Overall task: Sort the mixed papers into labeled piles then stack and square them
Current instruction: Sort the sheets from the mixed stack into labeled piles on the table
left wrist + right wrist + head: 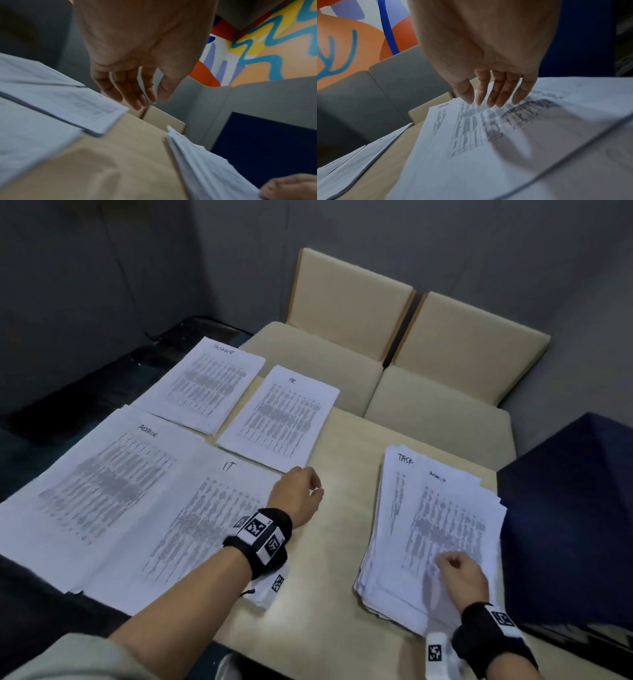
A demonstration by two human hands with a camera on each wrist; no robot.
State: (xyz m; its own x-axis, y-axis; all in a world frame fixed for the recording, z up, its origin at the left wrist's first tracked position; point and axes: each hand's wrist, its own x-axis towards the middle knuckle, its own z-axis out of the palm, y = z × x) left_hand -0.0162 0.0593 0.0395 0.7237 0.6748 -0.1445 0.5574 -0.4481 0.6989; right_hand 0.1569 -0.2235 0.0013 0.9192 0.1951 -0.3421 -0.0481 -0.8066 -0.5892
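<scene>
Unsorted stack (431,539), near right on table (342,542): ragged, fanned edges; top sheet headed ADMIN, TASK sheet peeking beneath. Right hand (460,578), fingers loosely extended, holds nothing, tips over that top sheet. Advice: peel 1 sheet only, read heading first. ADMIN pile (99,487), near left. IT pile (191,522) beside it; left hand (299,496) relaxed, empty, at its far corner. HR pile (279,419) and TASKLIST pile (205,383), far.

1. Four sorted piles, flat on the table's left half: ADMIN pile (102,484) and IT pile (191,529) along the near edge, HR pile (279,419) and task-list pile (202,385) behind.
2. Mixed stack (431,529), messy and fanned, by the right edge.
</scene>
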